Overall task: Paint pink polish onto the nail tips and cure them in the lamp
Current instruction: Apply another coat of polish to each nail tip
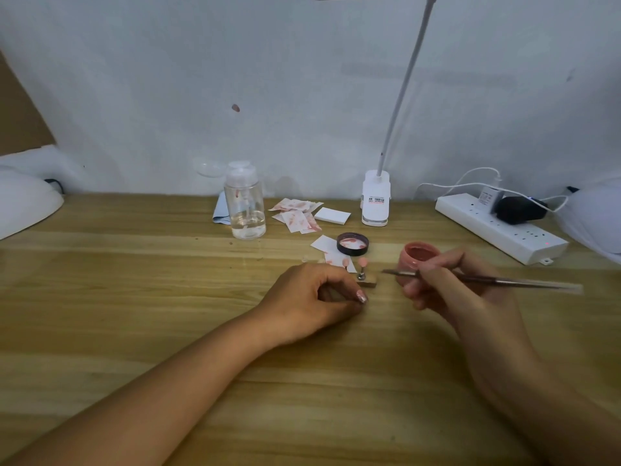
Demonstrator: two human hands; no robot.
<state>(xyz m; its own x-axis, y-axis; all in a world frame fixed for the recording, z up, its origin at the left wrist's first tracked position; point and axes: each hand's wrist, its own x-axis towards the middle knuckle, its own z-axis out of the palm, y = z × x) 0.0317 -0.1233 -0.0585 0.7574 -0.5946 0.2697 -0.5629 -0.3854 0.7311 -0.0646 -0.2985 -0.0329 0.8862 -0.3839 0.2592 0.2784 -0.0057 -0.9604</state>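
Cure lamp (23,203) sits at the table's (134,331) left edge, well apart from the work. Bottle (245,203) and stained wipes (297,213) are by the back edge, with the lid (353,243) in front of them.

My left hand (312,297) rests mid-table with fingers curled in and thumb just beside the stand (366,282). Can't tell if it's pinching the stand or only parked against it.

Nail tip (362,262) is upright on the stand, already pink, just past my left fingers. A second pink tip (345,263) is just left of it.

Right hand (447,290) pinches the brush (487,280) pen-style. Its long axis is near level, handle running right, bristles pointing left at the tip, close but not touching. Open jar (418,255) is behind my right fingers.

My read: the next stroke goes leftward with the right hand. For curing, the left hand is nearer the lamp.
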